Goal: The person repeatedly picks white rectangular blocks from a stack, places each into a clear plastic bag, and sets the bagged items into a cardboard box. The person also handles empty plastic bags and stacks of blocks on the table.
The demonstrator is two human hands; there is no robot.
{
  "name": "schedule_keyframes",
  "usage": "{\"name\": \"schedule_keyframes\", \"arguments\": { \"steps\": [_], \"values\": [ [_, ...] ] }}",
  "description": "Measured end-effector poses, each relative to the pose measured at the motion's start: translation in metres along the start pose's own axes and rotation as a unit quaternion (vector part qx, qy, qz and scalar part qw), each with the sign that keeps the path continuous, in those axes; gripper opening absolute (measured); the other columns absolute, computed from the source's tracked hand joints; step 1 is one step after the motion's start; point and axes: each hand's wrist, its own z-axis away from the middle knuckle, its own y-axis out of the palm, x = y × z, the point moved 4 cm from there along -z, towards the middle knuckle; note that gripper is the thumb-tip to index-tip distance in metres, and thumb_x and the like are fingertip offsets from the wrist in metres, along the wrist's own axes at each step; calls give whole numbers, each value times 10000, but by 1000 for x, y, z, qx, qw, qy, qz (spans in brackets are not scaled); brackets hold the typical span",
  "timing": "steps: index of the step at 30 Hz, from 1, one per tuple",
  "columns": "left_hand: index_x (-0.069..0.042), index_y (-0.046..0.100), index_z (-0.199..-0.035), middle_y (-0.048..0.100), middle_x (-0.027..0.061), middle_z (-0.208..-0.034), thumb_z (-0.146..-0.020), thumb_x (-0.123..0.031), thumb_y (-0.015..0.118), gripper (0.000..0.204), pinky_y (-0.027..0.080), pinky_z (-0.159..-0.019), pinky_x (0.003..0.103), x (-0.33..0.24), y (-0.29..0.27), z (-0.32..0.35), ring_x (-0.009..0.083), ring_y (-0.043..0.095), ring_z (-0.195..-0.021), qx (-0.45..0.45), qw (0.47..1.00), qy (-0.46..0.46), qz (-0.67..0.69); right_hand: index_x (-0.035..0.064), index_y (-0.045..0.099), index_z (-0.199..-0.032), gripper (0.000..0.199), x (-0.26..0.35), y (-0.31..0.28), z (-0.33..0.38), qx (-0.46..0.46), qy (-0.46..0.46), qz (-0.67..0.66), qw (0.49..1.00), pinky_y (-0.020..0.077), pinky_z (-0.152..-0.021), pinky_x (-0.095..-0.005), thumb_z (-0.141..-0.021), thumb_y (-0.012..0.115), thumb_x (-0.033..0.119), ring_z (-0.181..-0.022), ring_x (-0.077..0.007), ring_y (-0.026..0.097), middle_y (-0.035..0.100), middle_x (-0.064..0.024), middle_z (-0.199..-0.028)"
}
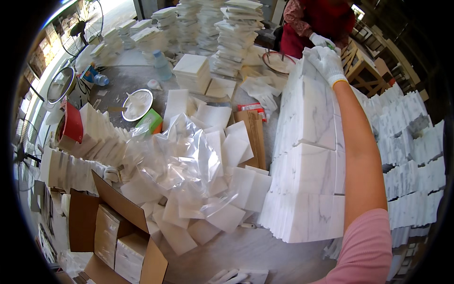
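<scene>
My right hand (326,65), in a white glove, reaches to the far end of a long row of grey-veined white marble tiles (318,170). Its fingers bend over the end tile's edge, and their tips are partly hidden. At the lower edge, the white-gloved fingers of my left hand (228,276) show stretched out beside a white tile piece (258,276). The rest of that hand is out of the picture. Crumpled clear plastic film (182,156) lies over a loose heap of thin white sheets (177,229) left of the marble row.
An open cardboard box (85,222) holds wrapped packs at lower left. White tile stacks (236,38) stand at the back, near a bowl of white paste (137,104) and a water bottle (162,66). A co-worker in red (317,23) stands beyond the row; more tiles (411,156) stand right.
</scene>
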Motion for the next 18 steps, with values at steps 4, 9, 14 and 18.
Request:
{"name": "schedule_keyframes", "arguments": {
  "steps": [4, 9, 14, 18],
  "values": [
    [-200, 597, -1386, 483, 90, -1513, -944, -385, 544, 482, 295, -1140, 531, -13, -9, -1, 362, 422, -1370, -3, 997, 34, -68, 71, 699, -977, 317, 18, -29, -10, 221, 151, -312, 911, 503, -795, -311, -779, 786, 302, -873, -122, 618, 677, -43, -877],
    [-198, 627, -1287, 559, 92, -1353, -850, -351, 626, 463, 432, -1005, 429, -33, -42, -29, 302, 534, -1222, 40, 975, 136, -170, 78, 649, -993, 366, 22, -107, 3, 128, 21, -78, 988, 504, -788, -312, -717, 844, 217, -822, -131, 601, 677, -34, -973],
    [-142, 619, -1278, 533, 97, -1406, -870, -328, 669, 451, 435, -1011, 435, -41, -47, -22, 310, 510, -1259, -45, 974, 152, -163, 112, 661, -1119, 335, 70, -234, 71, -8, -26, -221, 975, 509, -842, -286, -820, 802, 166, -913, -123, 632, 696, -23, -1024],
    [-156, 629, -1258, 536, 129, -1391, -831, -353, 716, 479, 420, -1029, 465, -38, -36, -17, 340, 497, -1279, -65, 972, 147, -171, 123, 684, -1137, 390, 140, -303, 173, 103, -20, -394, 913, 559, -875, -303, -806, 840, 258, -948, -135, 692, 728, -30, -1014]
  ]
}}
